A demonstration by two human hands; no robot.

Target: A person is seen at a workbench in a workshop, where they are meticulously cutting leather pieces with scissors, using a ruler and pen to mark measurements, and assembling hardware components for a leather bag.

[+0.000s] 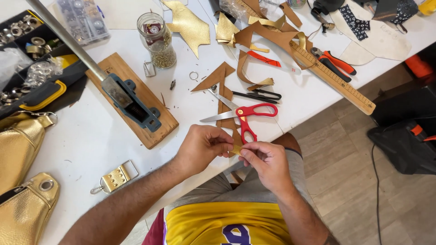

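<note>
Far up and left of my fingers [236, 149] stands a glass jar [157, 40] with a small dark red label [153, 29], half full of small brass pieces. Further left of it lies a clear plastic compartment box [82, 19] of metal rings. I see no signs or screens.

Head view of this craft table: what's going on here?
A person at a white table pinches a small gold strip between both hands, left hand and right hand, at the table's near edge. Red-handled scissors lie open just beyond the hands, on brown scraps. A hand press on a wooden board sits to the left, with gold bags at the far left and a wooden ruler to the right.
</note>
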